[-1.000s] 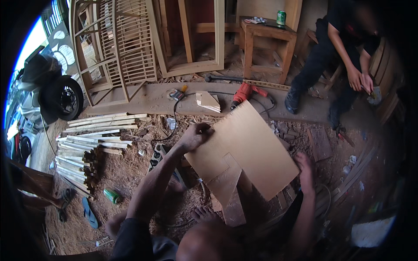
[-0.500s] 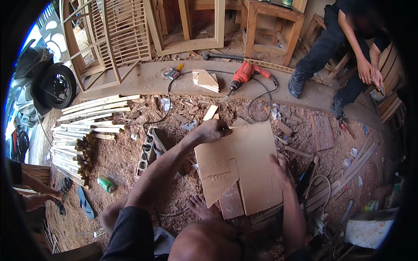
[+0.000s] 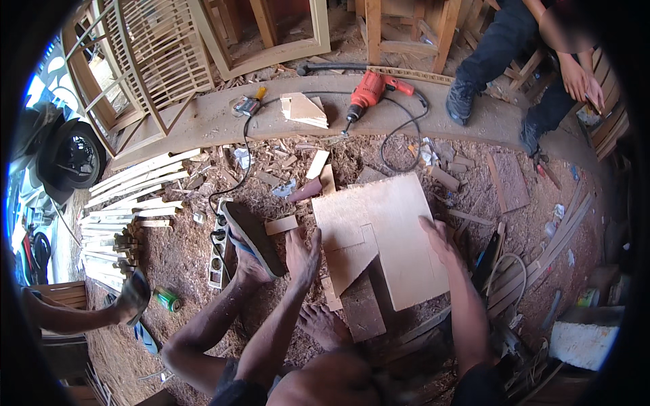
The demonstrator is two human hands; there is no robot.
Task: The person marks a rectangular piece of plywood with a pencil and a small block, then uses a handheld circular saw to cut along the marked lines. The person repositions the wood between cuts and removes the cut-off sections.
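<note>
A pale plywood sheet [image 3: 403, 230] lies tilted in front of me, with a thin stepped line on its face and a slanting lower-left edge. My right hand [image 3: 441, 245] grips its right edge. My left hand [image 3: 302, 258] is beside the sheet's left edge, thumb apart from the fingers. Its fingertips meet a small pale wood piece [image 3: 281, 224]; no firm hold on it shows. By the sheet's upper-left corner lies a curled reddish-brown scrap [image 3: 305, 190]. A reddish-brown board [image 3: 364, 308] lies partly under the sheet.
A red power drill [image 3: 367, 91] and its cord rest on the concrete ledge [image 3: 203, 132]. Stacked wood strips [image 3: 112, 233] and a green can [image 3: 166, 300] are at left. Bare feet and a raised slipper [image 3: 254, 237] are close by. Another person [image 3: 497, 61] sits far right.
My left hand has left the sheet's top edge and come down to its left side. The reddish-brown scrap and small wood piece now show. The view has shifted; a walker's foot at left has lifted.
</note>
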